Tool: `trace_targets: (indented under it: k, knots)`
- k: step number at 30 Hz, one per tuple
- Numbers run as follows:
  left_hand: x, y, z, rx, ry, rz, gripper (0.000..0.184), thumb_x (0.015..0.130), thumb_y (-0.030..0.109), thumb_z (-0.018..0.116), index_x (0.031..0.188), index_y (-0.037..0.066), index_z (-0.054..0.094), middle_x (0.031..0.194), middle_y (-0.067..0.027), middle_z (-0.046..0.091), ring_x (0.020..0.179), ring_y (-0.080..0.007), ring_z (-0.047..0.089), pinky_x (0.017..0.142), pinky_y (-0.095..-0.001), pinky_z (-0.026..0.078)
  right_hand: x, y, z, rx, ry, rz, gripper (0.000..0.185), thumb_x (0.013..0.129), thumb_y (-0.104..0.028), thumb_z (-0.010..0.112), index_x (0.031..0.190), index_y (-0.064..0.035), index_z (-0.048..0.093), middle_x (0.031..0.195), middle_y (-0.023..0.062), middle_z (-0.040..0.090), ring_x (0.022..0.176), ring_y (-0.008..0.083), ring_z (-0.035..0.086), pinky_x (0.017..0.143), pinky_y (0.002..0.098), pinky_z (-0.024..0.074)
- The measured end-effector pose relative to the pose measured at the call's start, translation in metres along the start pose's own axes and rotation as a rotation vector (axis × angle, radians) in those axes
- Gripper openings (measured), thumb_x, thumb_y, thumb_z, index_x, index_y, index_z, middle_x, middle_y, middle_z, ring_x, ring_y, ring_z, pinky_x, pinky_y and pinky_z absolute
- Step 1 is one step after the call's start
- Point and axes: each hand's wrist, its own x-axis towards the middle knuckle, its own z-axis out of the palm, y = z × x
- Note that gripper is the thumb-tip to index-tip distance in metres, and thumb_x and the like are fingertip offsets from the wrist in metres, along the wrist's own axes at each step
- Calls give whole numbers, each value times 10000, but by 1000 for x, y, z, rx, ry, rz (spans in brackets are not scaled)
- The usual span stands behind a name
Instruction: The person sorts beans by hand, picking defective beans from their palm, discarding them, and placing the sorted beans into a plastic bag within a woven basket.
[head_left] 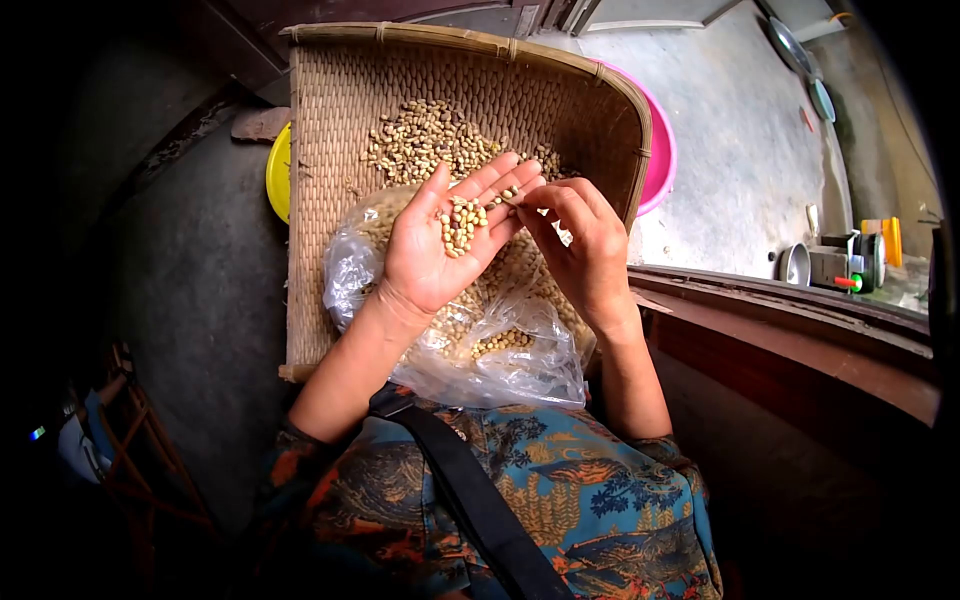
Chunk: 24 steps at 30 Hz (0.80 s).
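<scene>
My left hand is palm up with its fingers stretched out, carrying a small heap of pale beans in the palm. A few darker beans lie by its fingers. Thumb and forefinger of my right hand are pinched together over those fingers; what sits between the tips is hidden. Beneath both hands rests a clear plastic bag with many beans in it. It lies in a woven bamboo winnowing basket, where a loose pile of mottled beans is spread behind my hands.
A pink basin shows behind the basket's right side, and a yellow basin at its left. A wooden sill runs along the right. Beyond it, a metal bowl sits on the concrete floor. A wooden chair stands at lower left.
</scene>
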Motion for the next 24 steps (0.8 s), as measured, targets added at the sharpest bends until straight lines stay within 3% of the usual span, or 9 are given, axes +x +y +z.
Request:
trace_targets:
  k: [6, 11, 12, 13, 14, 17, 18, 19, 24]
  knots:
    - [-3, 1, 0, 99, 50, -15, 631, 1043, 446, 312, 1439, -42, 379, 1458, -211, 448, 1327, -281, 446, 1118, -395, 346, 14, -15, -1, -128, 52, -262, 243, 740, 6, 768, 960, -34, 674, 857, 99, 635, 752, 254, 630, 623, 336, 511]
    - [-4, 3, 1, 152, 54, 2, 644, 1041, 458, 311, 1449, -36, 372, 1469, -196, 443, 1319, -275, 454, 1093, -384, 377, 11, -22, 2, -152, 25, -275, 289, 722, -33, 773, 994, -54, 677, 899, 89, 627, 757, 253, 601, 633, 352, 500]
    - [-4, 5, -1, 121, 6, -1, 652, 1048, 438, 281, 1472, -56, 307, 1524, -225, 346, 1388, -312, 371, 1169, -419, 284, 9, -22, 5, -174, 41, -280, 301, 722, -46, 766, 1008, -61, 672, 914, 83, 616, 774, 255, 594, 650, 358, 499]
    - [-5, 6, -1, 113, 0, 0, 653, 1049, 438, 278, 1473, -57, 304, 1522, -227, 347, 1388, -313, 371, 1170, -420, 283, 6, -22, 7, -198, 56, -285, 312, 723, -60, 758, 1021, -69, 667, 929, 77, 606, 791, 257, 587, 668, 363, 499]
    - [-5, 6, 0, 104, -8, 1, 654, 1049, 439, 274, 1474, -58, 301, 1520, -229, 349, 1388, -314, 371, 1170, -422, 282, -2, -15, 10, -229, 27, -285, 349, 765, -144, 749, 1104, -99, 679, 1104, 113, 600, 928, 283, 576, 775, 401, 487]
    - [-5, 6, 2, 73, 21, 23, 642, 1050, 437, 285, 1470, -49, 318, 1462, -218, 420, 1334, -309, 424, 1152, -427, 310, -11, -19, 13, -357, -19, -274, 392, 843, -276, 688, 1212, -147, 665, 1318, 153, 527, 1121, 322, 520, 914, 457, 426]
    - [-4, 5, 2, 65, 35, 30, 633, 1048, 434, 305, 1463, -44, 337, 1418, -207, 471, 1282, -308, 474, 1129, -426, 343, -14, -13, 14, -372, -109, -238, 453, 913, -423, 579, 1299, -189, 624, 1458, 145, 433, 1269, 332, 427, 1019, 489, 333]
    - [-4, 5, 3, 58, 49, 35, 624, 1046, 432, 326, 1455, -38, 357, 1375, -196, 521, 1230, -306, 524, 1106, -424, 375, -14, -9, 15, -415, -115, -241, 472, 920, -448, 557, 1309, -188, 614, 1465, 137, 431, 1285, 332, 415, 1029, 485, 323]
    - [-1, 12, -8, -66, -16, 70, 683, 1036, 421, 367, 1463, -103, 272, 1506, -258, 319, 1444, -339, 263, 1207, -461, 194, 5, 12, 13, -570, -116, -155, 601, 938, -549, 477, 1381, -148, 538, 1517, 126, 381, 1361, 346, 338, 1078, 480, 258]
